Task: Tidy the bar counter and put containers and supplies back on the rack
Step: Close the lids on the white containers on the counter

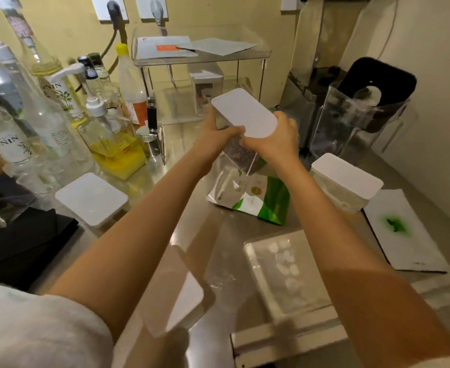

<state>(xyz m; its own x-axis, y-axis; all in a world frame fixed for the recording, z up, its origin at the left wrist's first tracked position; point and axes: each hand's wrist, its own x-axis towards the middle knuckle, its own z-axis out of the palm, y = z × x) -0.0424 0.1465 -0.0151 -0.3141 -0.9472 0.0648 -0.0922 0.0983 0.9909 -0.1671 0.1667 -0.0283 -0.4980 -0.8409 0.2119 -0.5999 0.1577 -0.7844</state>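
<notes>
A clear rectangular container with a white lid [245, 112] and dark contents hangs tilted above the counter, in front of the clear acrylic rack [250, 55]. My left hand [216, 136] grips its left side and my right hand [277, 140] grips its right side, thumbs meeting below the lid. A green and white pouch [269, 200] stands on the counter just under it. Two more white-lidded containers sit on the steel counter: one at left [91, 199], one at right [347, 183].
Syrup and pump bottles [46, 123] crowd the left side. A black cloth [19, 243] lies at front left. A grinder and clear hopper [351, 120] stand at right. A white sheet with a green stain [401, 229], a clear tray [282, 272] and another clear container [176, 296] lie near me.
</notes>
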